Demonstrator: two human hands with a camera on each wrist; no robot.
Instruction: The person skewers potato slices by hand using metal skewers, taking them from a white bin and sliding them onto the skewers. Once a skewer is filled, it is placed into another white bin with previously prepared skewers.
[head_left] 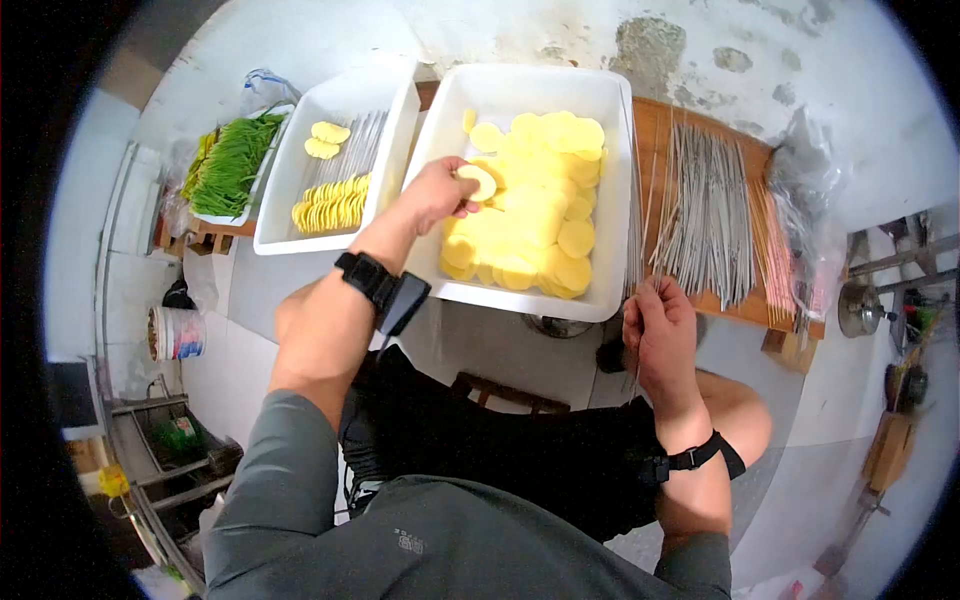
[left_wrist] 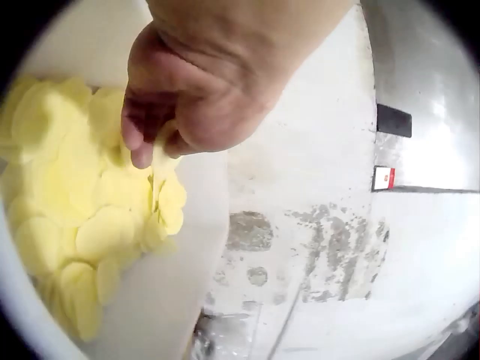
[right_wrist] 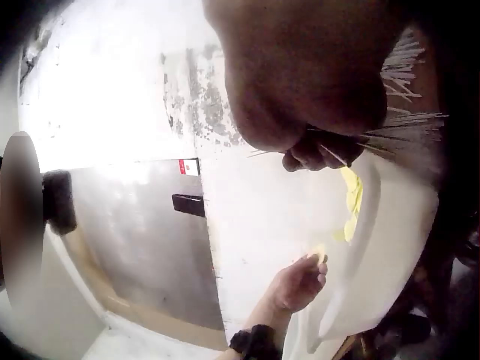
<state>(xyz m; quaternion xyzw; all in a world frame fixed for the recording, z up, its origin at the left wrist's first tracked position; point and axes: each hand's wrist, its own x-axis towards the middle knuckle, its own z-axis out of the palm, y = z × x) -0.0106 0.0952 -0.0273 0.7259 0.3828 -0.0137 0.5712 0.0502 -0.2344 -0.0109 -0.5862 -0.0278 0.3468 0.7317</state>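
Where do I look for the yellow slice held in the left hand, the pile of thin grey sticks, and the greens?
Yellow slice (head_left: 478, 181): head view, middle of its flat face.
Thin grey sticks (head_left: 705, 215): head view, middle of the pile.
Greens (head_left: 233, 168): head view, middle of the heap.

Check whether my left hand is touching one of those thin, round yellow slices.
Touching. The head view shows it: the left hand holds a thin, round yellow slice by its edge, with the fingers right against it.

The slices (head_left: 545, 200) are pale yellow, the tubs (head_left: 428, 212) white, the shirt (head_left: 400, 540) dark grey.
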